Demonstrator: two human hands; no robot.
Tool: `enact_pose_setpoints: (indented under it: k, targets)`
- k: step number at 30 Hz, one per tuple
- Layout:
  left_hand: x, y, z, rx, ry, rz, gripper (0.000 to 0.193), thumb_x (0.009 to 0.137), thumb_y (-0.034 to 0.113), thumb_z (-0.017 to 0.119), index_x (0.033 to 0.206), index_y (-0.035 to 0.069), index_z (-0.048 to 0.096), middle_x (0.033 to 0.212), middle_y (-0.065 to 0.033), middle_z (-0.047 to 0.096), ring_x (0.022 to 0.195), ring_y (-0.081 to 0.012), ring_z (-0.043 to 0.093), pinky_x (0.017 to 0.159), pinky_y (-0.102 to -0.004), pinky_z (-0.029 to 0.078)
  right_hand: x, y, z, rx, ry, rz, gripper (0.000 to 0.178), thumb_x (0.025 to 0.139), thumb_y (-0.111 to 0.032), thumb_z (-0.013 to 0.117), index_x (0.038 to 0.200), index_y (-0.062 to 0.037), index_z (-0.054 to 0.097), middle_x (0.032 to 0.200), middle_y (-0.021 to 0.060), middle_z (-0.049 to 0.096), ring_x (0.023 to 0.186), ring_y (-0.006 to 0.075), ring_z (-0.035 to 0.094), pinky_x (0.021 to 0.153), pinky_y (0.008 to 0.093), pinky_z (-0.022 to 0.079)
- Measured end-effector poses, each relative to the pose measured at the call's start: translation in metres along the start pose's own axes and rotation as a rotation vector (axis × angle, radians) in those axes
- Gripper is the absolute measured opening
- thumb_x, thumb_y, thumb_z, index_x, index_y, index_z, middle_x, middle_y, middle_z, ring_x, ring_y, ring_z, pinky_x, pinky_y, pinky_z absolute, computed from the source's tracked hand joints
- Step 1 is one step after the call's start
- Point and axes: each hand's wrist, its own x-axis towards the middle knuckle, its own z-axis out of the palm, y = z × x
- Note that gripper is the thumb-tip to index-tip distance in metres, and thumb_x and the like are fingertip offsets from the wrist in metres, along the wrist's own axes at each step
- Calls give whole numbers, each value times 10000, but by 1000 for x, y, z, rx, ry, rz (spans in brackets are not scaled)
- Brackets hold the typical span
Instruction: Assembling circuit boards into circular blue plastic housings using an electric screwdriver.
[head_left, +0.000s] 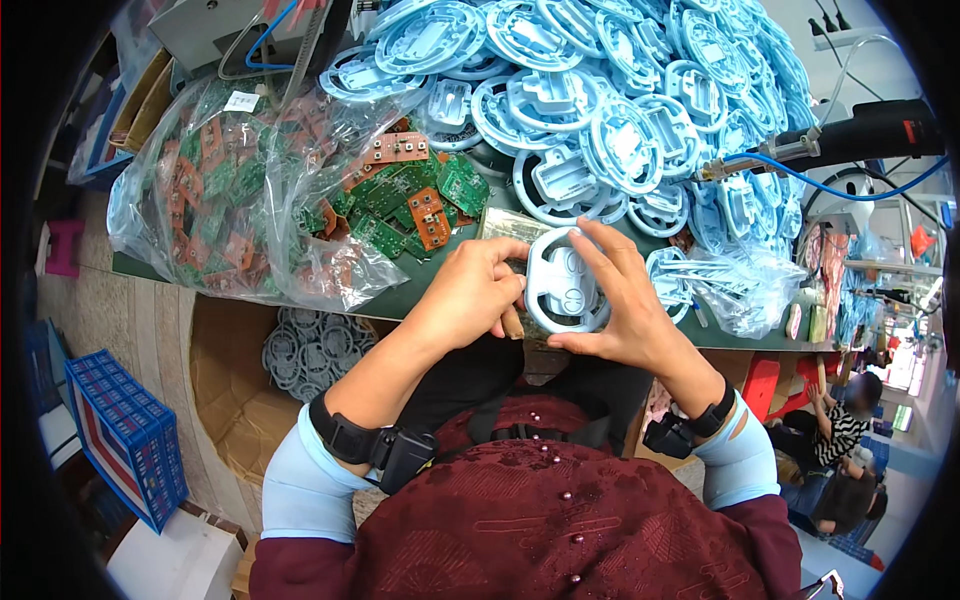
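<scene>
A light blue plastic toy steering wheel (569, 284) is held over the front edge of the bench, its moulded centre facing up. My right hand (632, 305) is closed around its right side, with fingers over the top rim and the thumb at the lower rim. At the opposite rim, my left hand (477, 293) has its fingers curled, thumb and index fingertips against the wheel's edge. Whether a smaller piece sits inside those curled fingers cannot be seen. Beneath the wheel lies a flat, worn, yellowish block (512, 226), partly covered by hands and wheel.
Blue wheel parts (625, 140) pile high behind my hands. Clear plastic bags (330, 262) with green and orange circuit boards (430, 215) lie left. A black-handled tool (870, 135) with a blue hose hangs at right. Below the bench, a cardboard box (235, 400) holds grey wheel parts.
</scene>
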Motion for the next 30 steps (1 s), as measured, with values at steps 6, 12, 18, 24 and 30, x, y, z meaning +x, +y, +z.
enact_pose_setpoints:
  k: [6, 12, 18, 24, 30]
  targets:
    - [0, 2, 0, 25, -10, 9, 326, 914, 26, 525, 1220, -84, 540, 768, -90, 672, 524, -142, 649, 417, -216, 462, -2, 0, 1, -12, -26, 14, 1031, 574, -418, 874, 1389, -5, 398, 1420, 232, 368, 1304, 404, 384, 1043, 495, 330]
    - [1, 9, -2, -35, -53, -53, 366, 916, 54, 554, 1251, -86, 508, 761, -107, 670, 520, -153, 649, 404, -219, 452, -4, 0, 3, -26, -74, 27, 1057, 587, -439, 863, 1407, 1, 363, 1450, 247, 315, 1320, 423, 353, 1043, 519, 323]
    - [6, 6, 2, 83, -74, -25, 299, 918, 77, 585, 1145, -48, 436, 705, -106, 642, 466, -157, 615, 374, -241, 434, -5, 2, 9, -130, -119, -21, 985, 702, -531, 752, 1445, -42, 331, 1482, 259, 251, 1339, 460, 300, 1037, 574, 308]
    - [9, 15, 4, 162, -86, -29, 274, 919, 64, 569, 1116, -40, 410, 702, -114, 638, 451, -172, 609, 369, -251, 437, -8, 4, 16, -177, -96, 0, 935, 745, -592, 675, 1463, -98, 333, 1495, 258, 224, 1353, 462, 269, 1044, 615, 280]
    - [8, 13, 3, 135, -73, -67, 293, 920, 64, 561, 1154, -58, 434, 717, -135, 650, 484, -198, 636, 391, -258, 465, -7, -1, 1, -139, -119, 3, 801, 807, -481, 676, 1437, -83, 381, 1491, 195, 299, 1343, 390, 331, 1053, 579, 293]
